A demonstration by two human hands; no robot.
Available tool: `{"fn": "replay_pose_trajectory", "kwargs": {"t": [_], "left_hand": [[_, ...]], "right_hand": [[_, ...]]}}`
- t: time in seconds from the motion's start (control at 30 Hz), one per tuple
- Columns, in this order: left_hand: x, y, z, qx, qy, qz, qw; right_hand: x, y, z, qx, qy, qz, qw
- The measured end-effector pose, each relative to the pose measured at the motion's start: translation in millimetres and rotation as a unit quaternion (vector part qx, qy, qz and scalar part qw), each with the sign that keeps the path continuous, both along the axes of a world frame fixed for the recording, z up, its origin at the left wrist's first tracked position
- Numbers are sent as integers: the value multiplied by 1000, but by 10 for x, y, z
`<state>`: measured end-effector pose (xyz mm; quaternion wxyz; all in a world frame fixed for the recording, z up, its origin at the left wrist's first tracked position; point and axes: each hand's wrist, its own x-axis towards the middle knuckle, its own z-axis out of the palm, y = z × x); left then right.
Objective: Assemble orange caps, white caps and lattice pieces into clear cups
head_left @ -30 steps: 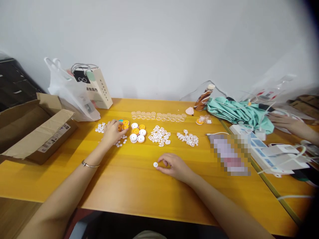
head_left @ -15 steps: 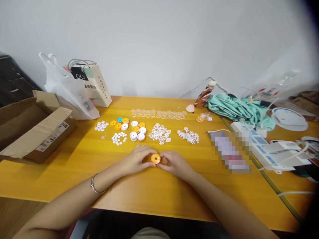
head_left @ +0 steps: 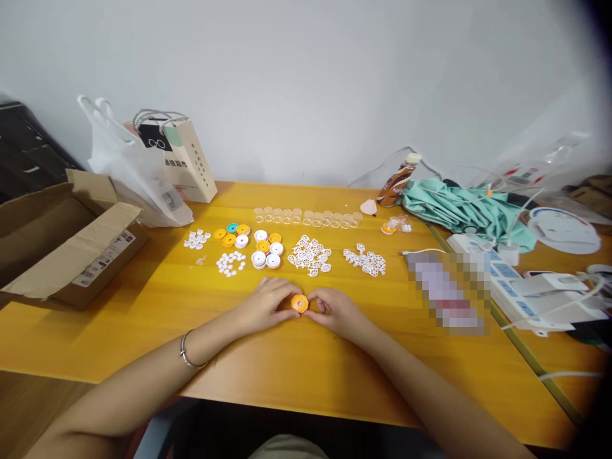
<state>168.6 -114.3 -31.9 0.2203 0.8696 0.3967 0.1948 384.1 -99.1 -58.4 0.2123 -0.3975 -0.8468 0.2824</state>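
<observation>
Between my two hands is an orange round plastic piece (head_left: pixel 299 303) with a hole in its middle, its face tilted up toward me. My left hand (head_left: pixel 268 306) grips its left side between thumb and fingers. From the right, my right hand (head_left: pixel 340 312) pinches the edge with thumb and index finger, the other fingers curled in. Just beyond lie white and orange round pieces (head_left: pixel 259 258), some seemingly stacked, and a teal one (head_left: pixel 232 228) among them. White lattice-like pieces (head_left: pixel 310 255) form one pile, with a second pile of small white pieces (head_left: pixel 366 260) to its right.
Small white discs (head_left: pixel 231 264) and white pieces (head_left: pixel 196 239) lie left. Clear cups (head_left: pixel 329 220) stand in a row behind. An open cardboard box (head_left: pixel 102 261) and bags (head_left: pixel 138 172) occupy the left; a bottle (head_left: pixel 399 180), green cloth (head_left: pixel 459 207) and power strip (head_left: pixel 507 280) the right.
The view has shifted slightly. Both hands keep their hold on the orange piece in nearly the same spot; its centre hole looked dark before and looks paler now.
</observation>
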Motion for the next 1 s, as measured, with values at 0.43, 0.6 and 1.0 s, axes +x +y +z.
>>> {"fn": "replay_pose_trajectory", "kwargs": {"t": [0.43, 0.6, 1.0], "left_hand": [[18, -3, -9, -2, 16, 0, 1000], [13, -7, -21, -14, 17, 5, 1000], [-831, 204, 562, 49, 35, 89, 994]], "right_hand": [[19, -18, 4, -14, 19, -9, 1000], [9, -27, -19, -8, 27, -19, 999], [-25, -37, 27, 33, -19, 9, 999]]}}
